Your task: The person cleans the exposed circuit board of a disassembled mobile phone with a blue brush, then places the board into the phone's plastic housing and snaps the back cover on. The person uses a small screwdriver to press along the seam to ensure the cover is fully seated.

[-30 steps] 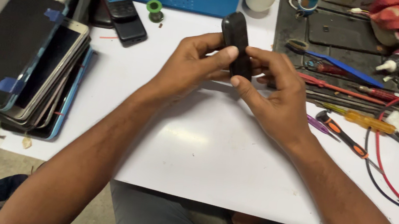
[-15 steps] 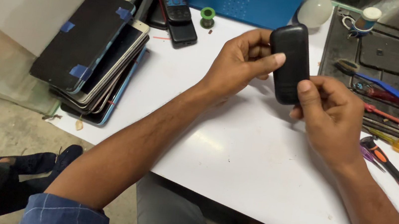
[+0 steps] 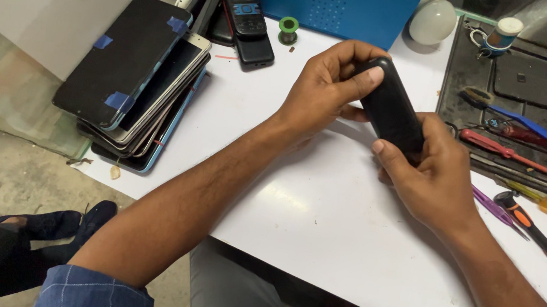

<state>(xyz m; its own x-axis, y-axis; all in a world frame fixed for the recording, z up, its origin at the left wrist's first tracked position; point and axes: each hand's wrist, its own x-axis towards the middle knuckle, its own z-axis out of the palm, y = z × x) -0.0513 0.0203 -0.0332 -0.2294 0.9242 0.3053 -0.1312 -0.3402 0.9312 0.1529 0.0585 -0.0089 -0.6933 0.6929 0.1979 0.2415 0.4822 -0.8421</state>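
Black phone [image 3: 391, 112], small and bar-shaped, held tilted above the middle of the white worktop [image 3: 321, 220], back cover facing up. Gripped at its far end by the left hand [image 3: 325, 87], fingers [image 3: 364, 81] curled shut around the top edge, thumb pressed on the back. Gripped at its near end by the right hand [image 3: 432, 175], fingers wrapped closed under the body, thumb [image 3: 390, 156] laid along the side. Both hands clear of the worktop surface.

Far left on the worktop: stack of phone screens [image 3: 134, 79] marked with blue tape, leaning over the edge. Far, beside a blue box [image 3: 338, 3]: two dark keypad phones [image 3: 248, 17] and a green solder spool [image 3: 288, 28]. Far right: white bulb [image 3: 434, 21] and a dark mat [image 3: 535, 87] carrying screwdrivers [image 3: 533, 227] and other hand tools. Near left, below the worktop: dark shoes [image 3: 52, 224] on the floor.
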